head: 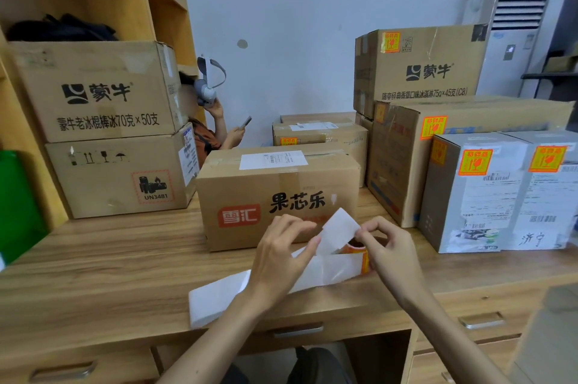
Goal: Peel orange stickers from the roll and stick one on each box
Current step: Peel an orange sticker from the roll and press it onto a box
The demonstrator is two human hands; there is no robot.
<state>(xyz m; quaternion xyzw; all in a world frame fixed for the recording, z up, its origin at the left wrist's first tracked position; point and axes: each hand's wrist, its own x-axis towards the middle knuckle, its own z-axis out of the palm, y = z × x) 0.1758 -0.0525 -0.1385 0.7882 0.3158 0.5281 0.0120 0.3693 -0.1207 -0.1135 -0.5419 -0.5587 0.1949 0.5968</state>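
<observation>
Sticker roll sits low over the counter, right in front of the middle carton, with the white backing strip trailing off to my left. My right hand fingers pinch the white flap coming off the roll, and my left hand fingers pinch its other edge.

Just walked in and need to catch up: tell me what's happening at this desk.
A person at the wooden desk is working the sticker roll: the left hand and right hand both pinch the white backing strip lifted off it. The grey boxes on the right already carry orange stickers. The brown box straight ahead and the two stacked boxes on the left show none on the faces in view.
</observation>
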